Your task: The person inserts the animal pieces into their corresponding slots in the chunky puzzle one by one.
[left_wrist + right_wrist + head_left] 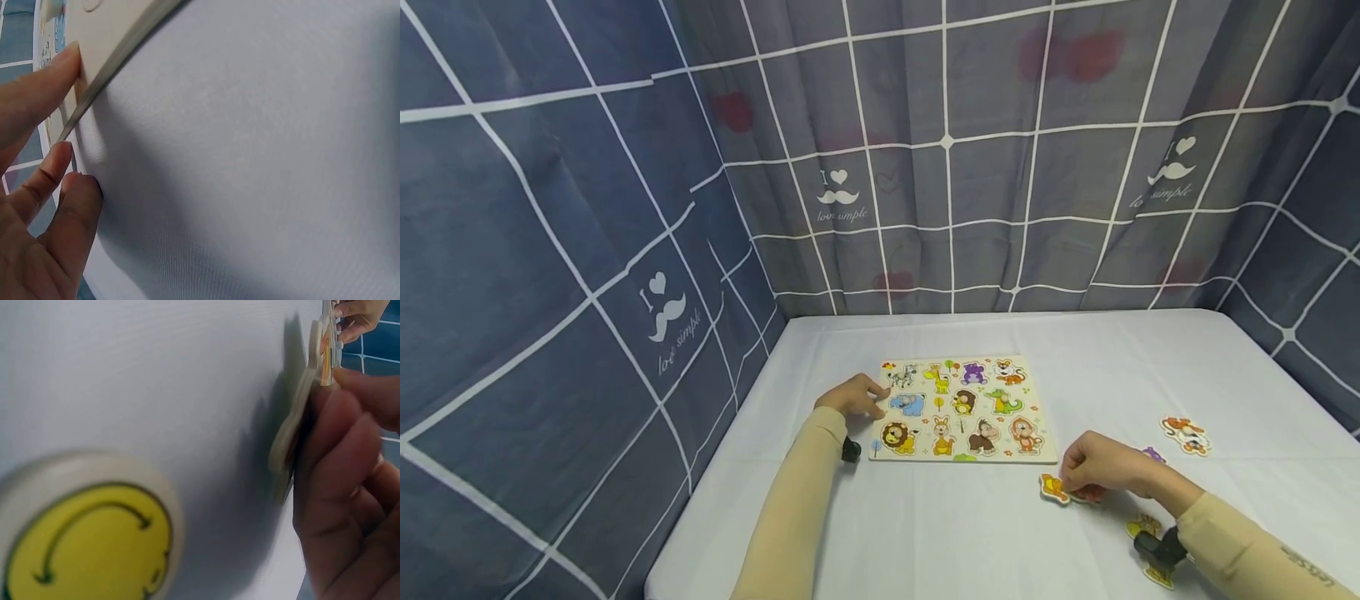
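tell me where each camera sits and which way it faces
Head: worn on head, facing forward and down at the puzzle board; left hand, right hand, sleeves show.
Left wrist: worn there, facing board edge and white tablecloth; left hand shows.
Right wrist: worn there, facing yellow piece, tablecloth; both hands show.
Both wrist views share the left hand.

Between the sleeves (797, 508), room reaches the puzzle board (981, 393); a curtain (988, 187) blocks behind.
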A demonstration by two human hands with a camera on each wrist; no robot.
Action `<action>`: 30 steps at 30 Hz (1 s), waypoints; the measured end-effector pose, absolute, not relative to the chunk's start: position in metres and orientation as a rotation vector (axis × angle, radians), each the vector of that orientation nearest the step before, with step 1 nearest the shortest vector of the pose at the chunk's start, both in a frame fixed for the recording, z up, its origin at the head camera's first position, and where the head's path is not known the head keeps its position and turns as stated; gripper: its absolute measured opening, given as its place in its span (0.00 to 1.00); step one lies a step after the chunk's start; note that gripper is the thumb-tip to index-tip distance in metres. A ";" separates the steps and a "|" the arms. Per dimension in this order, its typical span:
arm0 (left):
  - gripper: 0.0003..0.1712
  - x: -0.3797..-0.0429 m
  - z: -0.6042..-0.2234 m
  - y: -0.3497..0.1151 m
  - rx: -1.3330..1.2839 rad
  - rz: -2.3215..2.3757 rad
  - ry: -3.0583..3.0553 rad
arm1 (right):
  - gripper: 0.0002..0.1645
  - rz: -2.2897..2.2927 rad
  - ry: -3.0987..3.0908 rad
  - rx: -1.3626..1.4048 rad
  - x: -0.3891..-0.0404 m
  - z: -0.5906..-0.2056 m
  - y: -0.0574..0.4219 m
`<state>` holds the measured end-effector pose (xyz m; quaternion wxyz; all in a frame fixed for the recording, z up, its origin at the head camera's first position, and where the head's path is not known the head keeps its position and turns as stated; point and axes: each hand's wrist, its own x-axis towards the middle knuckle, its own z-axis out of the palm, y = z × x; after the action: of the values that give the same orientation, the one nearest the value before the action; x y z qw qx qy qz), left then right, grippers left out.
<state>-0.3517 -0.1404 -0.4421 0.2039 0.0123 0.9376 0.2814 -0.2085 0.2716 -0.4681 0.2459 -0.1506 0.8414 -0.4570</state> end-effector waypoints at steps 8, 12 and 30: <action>0.32 -0.355 -0.450 -0.143 0.036 0.774 2.623 | 0.04 -1.213 2.309 -0.467 -0.212 -0.465 0.268; 0.32 -0.353 -0.448 -0.142 0.052 0.769 2.632 | 0.05 -1.207 2.307 -0.499 -0.214 -0.463 0.267; 0.31 -0.355 -0.448 -0.141 0.054 0.760 2.642 | 0.02 -1.216 2.300 -0.645 -0.226 -0.462 0.260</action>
<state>-0.3545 -0.1407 -0.4482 0.1946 0.0191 0.9425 0.2712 -0.2261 0.2604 -0.4618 0.2288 -0.2343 0.8354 -0.4415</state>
